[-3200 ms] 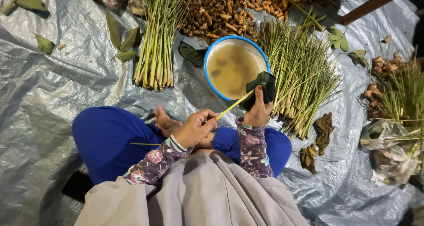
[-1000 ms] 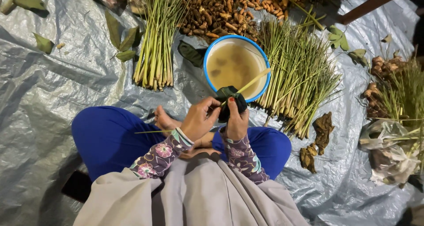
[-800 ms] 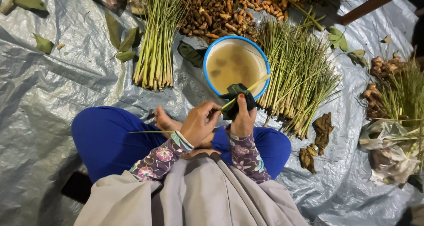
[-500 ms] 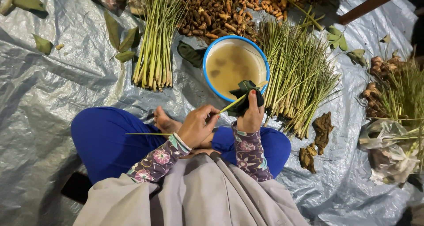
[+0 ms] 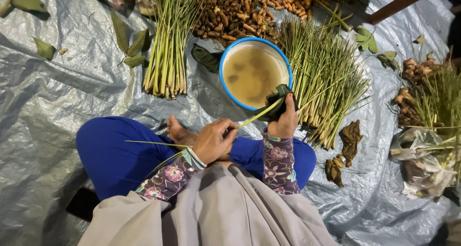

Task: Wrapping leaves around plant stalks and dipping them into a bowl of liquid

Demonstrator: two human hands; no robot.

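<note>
My left hand (image 5: 214,139), just below the middle of the frame, is curled nearly closed, fingers pinching a thin pale-green stalk (image 5: 254,115) that slants up and to the right. My right hand (image 5: 283,121) is folded tight around a dark green cloth (image 5: 280,98), crumpled and limp, which wraps the stalk's upper end at the lower right rim of the bowl (image 5: 225,85). The stalk runs straight between both hands, smooth and stiff. More thin blades stick out leftward under my left wrist.

The bowl is round with a blue rim, filled with cloudy brownish water. To its right lies a fan of long, slim green stalks (image 5: 324,78); to its upper left sits a tidier bundle (image 5: 168,49) with pale ends. Knobbly brown roots (image 5: 240,10) are heaped along the top centre. Everything rests on a crinkled, shiny grey tarp (image 5: 57,97). A few flat leaves (image 5: 129,39) lie at upper left, and brown, curled scraps (image 5: 349,139) lie at right centre. My sleeves are floral, my trousers bright blue.
</note>
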